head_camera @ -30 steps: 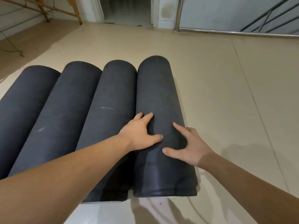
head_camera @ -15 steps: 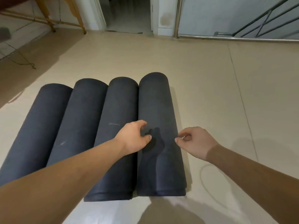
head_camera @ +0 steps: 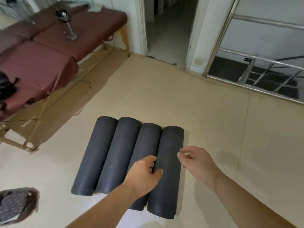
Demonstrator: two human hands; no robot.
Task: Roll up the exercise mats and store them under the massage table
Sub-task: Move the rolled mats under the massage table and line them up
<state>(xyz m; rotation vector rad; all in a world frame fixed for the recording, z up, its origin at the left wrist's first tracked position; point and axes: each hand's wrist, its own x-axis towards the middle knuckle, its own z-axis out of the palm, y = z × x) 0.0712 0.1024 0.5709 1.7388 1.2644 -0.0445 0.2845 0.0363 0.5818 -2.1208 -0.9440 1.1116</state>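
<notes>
Hovering above the rolled mats, your left hand is half curled with its fingertips over the groove between the third roll and the rightmost roll; I cannot tell if it touches. Your right hand is loosely curled and holds nothing, just beside that roll. Four dark rolls lie side by side on the floor, touching. They look soft, light foam but bulky, so take one around its middle with both palms, or it may unroll. The massage table stands well apart at your left, a bottle lying on top.
</notes>
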